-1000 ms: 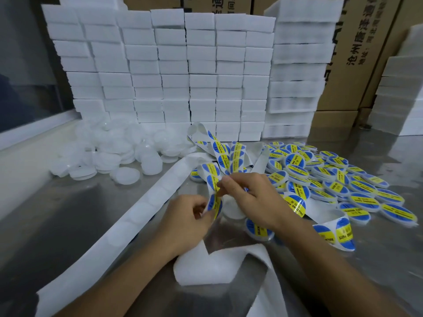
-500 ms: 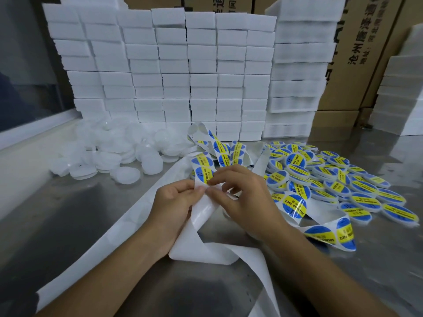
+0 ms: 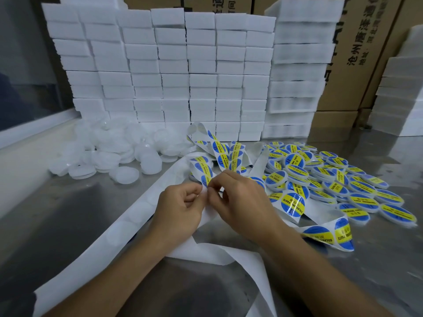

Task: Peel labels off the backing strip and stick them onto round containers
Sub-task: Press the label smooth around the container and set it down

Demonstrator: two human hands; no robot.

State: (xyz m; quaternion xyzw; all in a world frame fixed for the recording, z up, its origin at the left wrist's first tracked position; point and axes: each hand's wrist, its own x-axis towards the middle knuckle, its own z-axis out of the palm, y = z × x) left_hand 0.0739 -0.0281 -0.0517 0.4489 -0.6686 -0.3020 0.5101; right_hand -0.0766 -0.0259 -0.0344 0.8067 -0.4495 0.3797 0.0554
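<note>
Biggest change vs a sec ago: the backing strip [image 3: 128, 216] no longer hangs bunched low at frame center. It's pulled up and taut between both hands, w/ the spent white tail running off to the lower left across the counter [image 3: 57, 225] and another loop at bottom center. The clear container seen under the hands then isn't visible now. Judgement: strip has been fed on to the next label [image 3: 204, 172]; peel is starting, no container picked yet.

Unlabelled round containers [image 3: 119, 154] sit in a heap, upper left of center; labelled containers [image 3: 332, 184] are spread at right-center, well apart from that heap.

Left hand [image 3: 178, 209], center frame: fingers curled, thumb & forefinger grip pinching the strip edge. Right hand [image 3: 242, 202], just beside it: fingertips pinching at the same spot, touching the left's. Can't tell if it grips label edge or strip. Both forearms angle in from the bottom corners.
</note>
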